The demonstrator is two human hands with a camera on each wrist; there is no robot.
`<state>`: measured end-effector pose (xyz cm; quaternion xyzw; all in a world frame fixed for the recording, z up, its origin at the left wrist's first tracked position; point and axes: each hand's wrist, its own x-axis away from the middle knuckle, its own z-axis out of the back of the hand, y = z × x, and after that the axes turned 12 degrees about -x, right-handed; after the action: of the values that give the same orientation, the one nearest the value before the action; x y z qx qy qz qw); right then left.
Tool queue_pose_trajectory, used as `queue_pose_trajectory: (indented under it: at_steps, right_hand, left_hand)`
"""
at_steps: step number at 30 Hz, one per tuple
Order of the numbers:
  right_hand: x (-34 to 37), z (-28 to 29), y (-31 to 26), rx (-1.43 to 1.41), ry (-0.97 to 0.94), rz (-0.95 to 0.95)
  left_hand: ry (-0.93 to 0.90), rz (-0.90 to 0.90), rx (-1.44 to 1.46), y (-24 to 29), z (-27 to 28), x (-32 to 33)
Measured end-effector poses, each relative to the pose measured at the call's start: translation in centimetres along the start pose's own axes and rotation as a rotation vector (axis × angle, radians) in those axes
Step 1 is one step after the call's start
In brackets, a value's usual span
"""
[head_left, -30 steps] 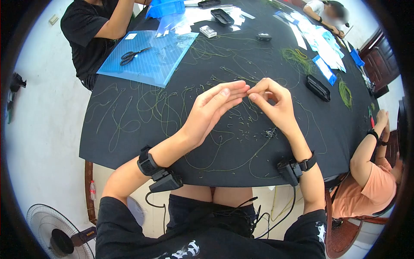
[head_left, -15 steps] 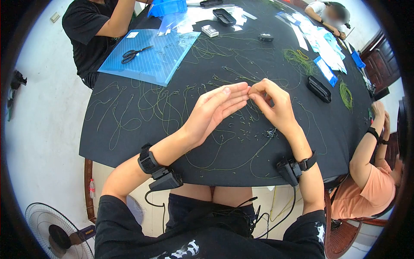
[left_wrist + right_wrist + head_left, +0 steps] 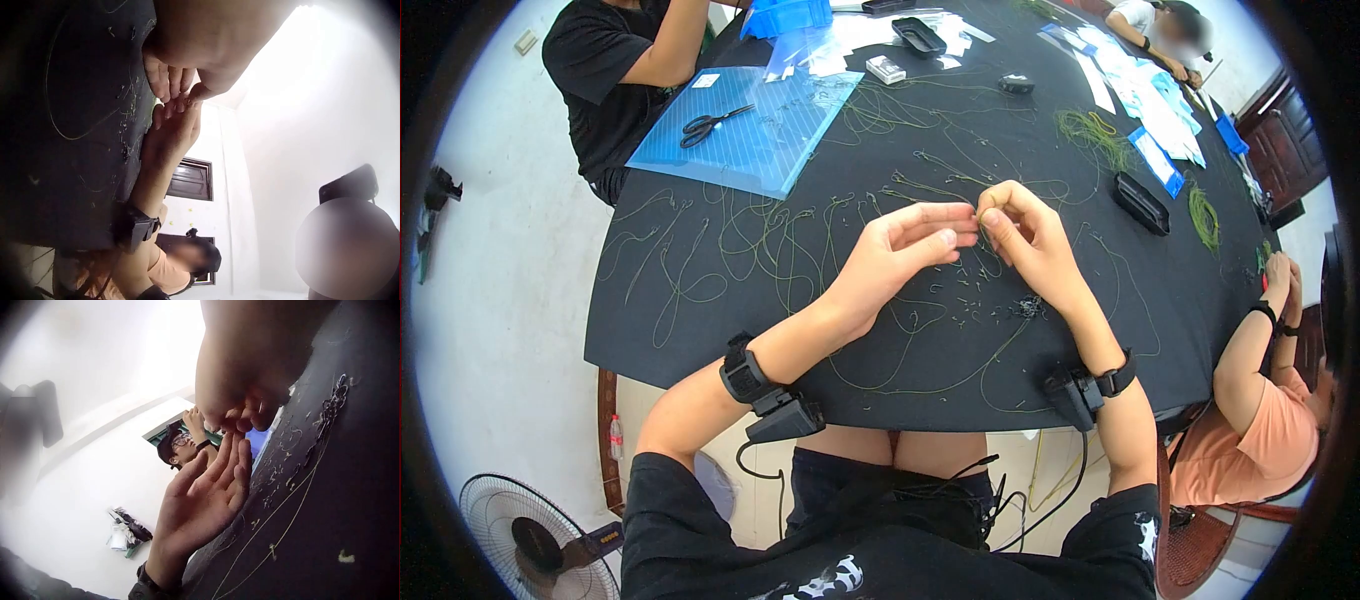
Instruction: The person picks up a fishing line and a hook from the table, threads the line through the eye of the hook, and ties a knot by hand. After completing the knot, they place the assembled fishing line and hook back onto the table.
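My left hand (image 3: 900, 245) is held over the black table with its fingers straight and its palm showing, the thumb apart from them. Its fingertips meet those of my right hand (image 3: 1030, 235), whose thumb and index finger pinch a thin green fishing line; its end is hidden between the fingers. In the right wrist view the left palm (image 3: 203, 512) is spread just below the right fingers. Below the hands lie several scattered small hooks (image 3: 965, 303) and a dark clump of hooks (image 3: 1028, 308).
Loops of green line with hooks (image 3: 675, 290) spread across the black cloth (image 3: 700, 355). Scissors (image 3: 700, 130) lie on a blue folder (image 3: 750, 165) at the left. A black tray (image 3: 1140, 203) and line coils (image 3: 1203, 218) are at the right. Other people sit around the table.
My left thumb has come down away from its fingers, and the left fingers have dropped slightly. The right hand stays pinched at nearly the same spot, with green line now showing by its fingertips.
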<state>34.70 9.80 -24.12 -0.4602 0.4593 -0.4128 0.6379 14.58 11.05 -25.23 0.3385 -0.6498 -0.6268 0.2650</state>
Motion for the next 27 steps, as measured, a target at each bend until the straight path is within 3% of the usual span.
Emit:
queue_pose_trajectory:
  at_steps: [8,27]
  right_hand:
    - [0.4,-1.3,-0.7,-0.174,-0.062,-0.110]
    - [0.6,-2.0,-0.6,-0.213,-0.013,-0.085]
  left_hand:
    - [0.070,0.047,-0.172,-0.5,-0.1,0.1]
    - [0.150,0.019,-0.241,-0.6,-0.1,0.2]
